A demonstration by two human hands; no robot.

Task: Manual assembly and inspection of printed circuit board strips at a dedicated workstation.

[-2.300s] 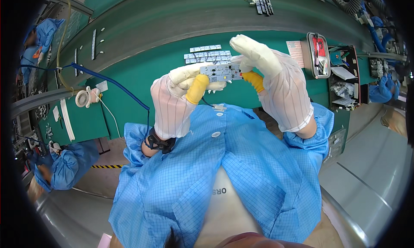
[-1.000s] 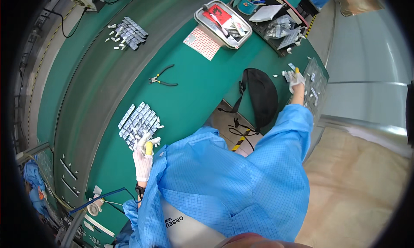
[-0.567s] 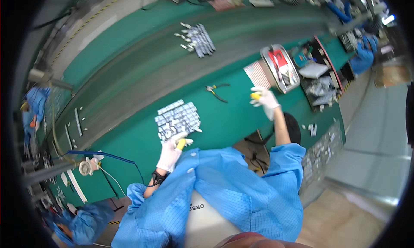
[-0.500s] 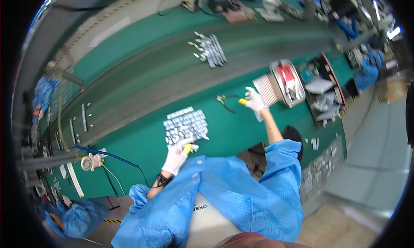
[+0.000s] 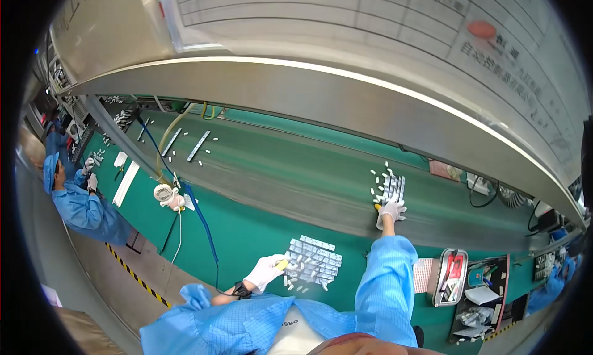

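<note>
My left hand (image 5: 265, 273), in a white glove with a yellow finger cover, rests at the left edge of a cluster of pale, dark-marked strips (image 5: 315, 259) on the green table. Its fingers appear stretched out; whether they touch a strip is unclear. Small white pieces lie among and below those strips. Farther off to the right, my right hand (image 5: 390, 213), also gloved with a yellow finger cover, reaches over the conveyor belt. Its fingers are spread at the near end of a second group of strips (image 5: 394, 187), with small white pieces beside it.
Right of my right sleeve are a striped sheet (image 5: 422, 275), a metal tray (image 5: 441, 297) and a dark bin (image 5: 479, 321). A small fan (image 5: 164, 194) and blue cable (image 5: 199, 222) stand left. A metal beam (image 5: 327, 83) crosses overhead. A co-worker (image 5: 80, 197) works far left.
The view has tilted up, bringing the overhead beam in. My right hand has gone from beside the striped sheet out to the strips on the belt. My left hand stays by the table strips.
</note>
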